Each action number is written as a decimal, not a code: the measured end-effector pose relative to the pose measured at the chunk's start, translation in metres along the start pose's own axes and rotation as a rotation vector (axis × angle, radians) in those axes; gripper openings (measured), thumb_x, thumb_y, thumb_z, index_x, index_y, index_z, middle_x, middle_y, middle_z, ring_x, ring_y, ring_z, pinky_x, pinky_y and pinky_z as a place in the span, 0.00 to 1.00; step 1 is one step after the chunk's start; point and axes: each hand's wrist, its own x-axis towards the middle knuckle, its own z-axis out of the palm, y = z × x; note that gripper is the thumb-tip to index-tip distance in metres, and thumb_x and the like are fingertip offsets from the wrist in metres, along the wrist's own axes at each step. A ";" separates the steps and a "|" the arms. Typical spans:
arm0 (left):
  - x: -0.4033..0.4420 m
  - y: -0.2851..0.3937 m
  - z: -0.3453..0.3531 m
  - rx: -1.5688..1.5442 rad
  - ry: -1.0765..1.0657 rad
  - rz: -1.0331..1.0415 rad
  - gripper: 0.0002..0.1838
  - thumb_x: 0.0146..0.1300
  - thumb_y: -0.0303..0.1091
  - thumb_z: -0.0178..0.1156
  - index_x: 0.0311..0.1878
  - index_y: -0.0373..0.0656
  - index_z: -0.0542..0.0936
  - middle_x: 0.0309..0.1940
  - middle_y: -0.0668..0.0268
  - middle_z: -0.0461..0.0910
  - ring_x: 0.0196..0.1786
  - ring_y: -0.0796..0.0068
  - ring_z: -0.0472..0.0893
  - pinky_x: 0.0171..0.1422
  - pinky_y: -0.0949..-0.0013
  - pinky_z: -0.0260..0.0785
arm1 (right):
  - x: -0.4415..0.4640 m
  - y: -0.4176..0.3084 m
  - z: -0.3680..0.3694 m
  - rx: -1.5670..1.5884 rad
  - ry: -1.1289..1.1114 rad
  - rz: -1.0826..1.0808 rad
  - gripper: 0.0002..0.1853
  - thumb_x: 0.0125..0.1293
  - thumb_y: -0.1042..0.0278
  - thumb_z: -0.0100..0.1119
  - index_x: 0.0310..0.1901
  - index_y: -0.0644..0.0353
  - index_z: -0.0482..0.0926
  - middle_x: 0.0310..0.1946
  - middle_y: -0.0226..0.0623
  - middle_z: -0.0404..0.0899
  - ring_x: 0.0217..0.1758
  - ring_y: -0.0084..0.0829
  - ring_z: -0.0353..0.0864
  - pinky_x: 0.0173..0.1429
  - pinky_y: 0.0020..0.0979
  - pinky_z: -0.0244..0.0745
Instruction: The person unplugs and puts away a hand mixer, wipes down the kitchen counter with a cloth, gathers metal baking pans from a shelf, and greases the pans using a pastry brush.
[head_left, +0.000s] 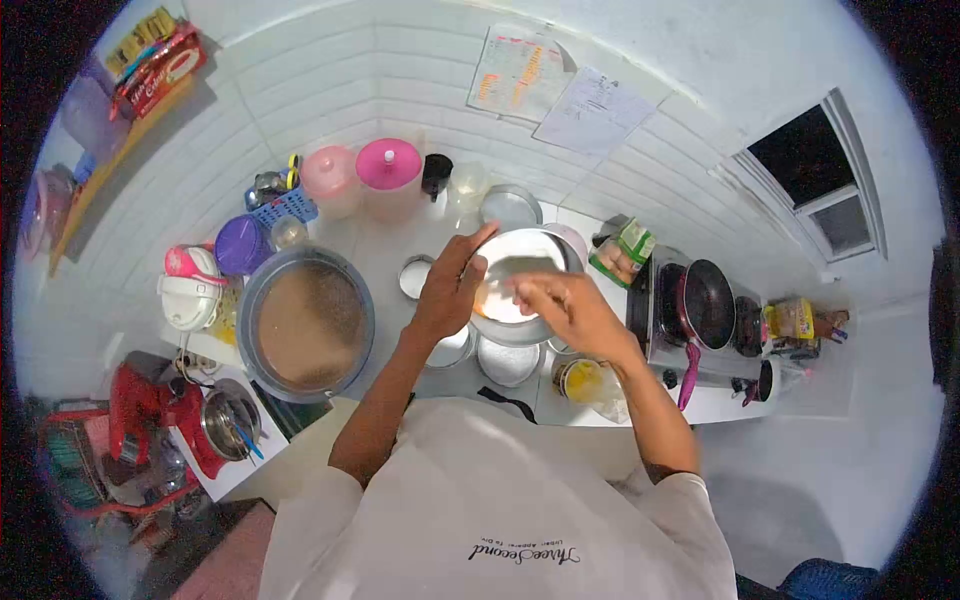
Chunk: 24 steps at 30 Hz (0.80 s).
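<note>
A round metal pan (519,332) with a white inside is held over the counter. My left hand (452,285) lies against its left side, fingers extended and spread from the thumb. Over the right part of the pan is my right hand (565,310), its fingers bent together and blurred; what they hold, if anything, is too small to tell. Below the pan a round tin with a whitish inside (508,362) sits on the counter, with another tin (452,348) to its left. A small round tin (414,277) stands left of my left hand.
A large grey tub (368,325) of brown mixture stands left. Pink-lidded containers (389,166) line the back. On the right are a stove (657,345) with a black pan (709,305) and a tub with yellow contents (583,381). A red mixer (190,425) is at lower left.
</note>
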 end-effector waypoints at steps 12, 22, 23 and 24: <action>0.003 -0.012 0.001 0.084 0.076 -0.131 0.26 0.83 0.47 0.43 0.74 0.43 0.70 0.45 0.55 0.76 0.47 0.62 0.77 0.57 0.61 0.68 | -0.019 0.019 0.011 -0.540 0.256 -0.189 0.12 0.69 0.76 0.62 0.53 0.68 0.81 0.40 0.50 0.81 0.42 0.52 0.81 0.48 0.44 0.78; 0.004 -0.016 -0.003 0.089 0.176 -0.049 0.26 0.83 0.48 0.44 0.75 0.43 0.70 0.43 0.59 0.75 0.44 0.66 0.75 0.55 0.64 0.68 | -0.032 0.013 0.024 -0.591 0.382 -0.173 0.14 0.68 0.77 0.62 0.54 0.65 0.81 0.37 0.51 0.81 0.38 0.51 0.83 0.43 0.45 0.79; 0.005 -0.016 -0.003 0.110 0.182 -0.051 0.27 0.83 0.48 0.44 0.74 0.43 0.70 0.43 0.59 0.75 0.44 0.65 0.75 0.56 0.64 0.68 | -0.034 0.014 0.032 -0.546 0.320 -0.181 0.14 0.68 0.77 0.62 0.55 0.65 0.81 0.38 0.51 0.80 0.39 0.51 0.83 0.43 0.45 0.79; 0.005 -0.015 -0.003 0.129 0.187 -0.055 0.27 0.83 0.49 0.45 0.74 0.43 0.70 0.43 0.58 0.75 0.45 0.65 0.75 0.56 0.64 0.68 | -0.036 0.013 0.040 -0.502 0.259 -0.187 0.15 0.67 0.78 0.62 0.55 0.64 0.80 0.38 0.52 0.80 0.39 0.51 0.83 0.44 0.44 0.80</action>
